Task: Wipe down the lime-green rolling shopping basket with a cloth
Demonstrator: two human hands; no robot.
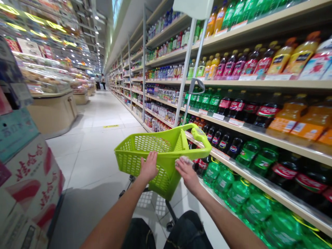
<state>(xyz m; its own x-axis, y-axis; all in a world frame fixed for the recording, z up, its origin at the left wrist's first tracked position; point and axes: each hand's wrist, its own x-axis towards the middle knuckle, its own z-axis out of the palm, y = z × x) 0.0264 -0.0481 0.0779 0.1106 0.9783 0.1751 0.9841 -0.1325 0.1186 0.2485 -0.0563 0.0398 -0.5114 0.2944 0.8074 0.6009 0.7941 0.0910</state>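
Note:
A lime-green shopping cart (pixel 166 164) stands in front of me, its basket walls full of small holes and its handle loop on the right. Against the near side wall, just under the rim, lies my left hand (pixel 149 167), fingers stretched out flat with nothing in them. My right hand (pixel 187 173) presses a crumpled white cloth or tissue (pixel 185 160) to the cart's side below the handle. Nothing shows inside the visible part of the basket.
Shelves of soda bottles (pixel 241 148) run close along the right. Stacked cartons (pixel 28 180) stand at the left, with a display counter (pixel 52 112) beyond. A grey-handled pole (pixel 196 86) stands before the shelves. Far down the tiled aisle (pixel 89 138) are people (pixel 103 81).

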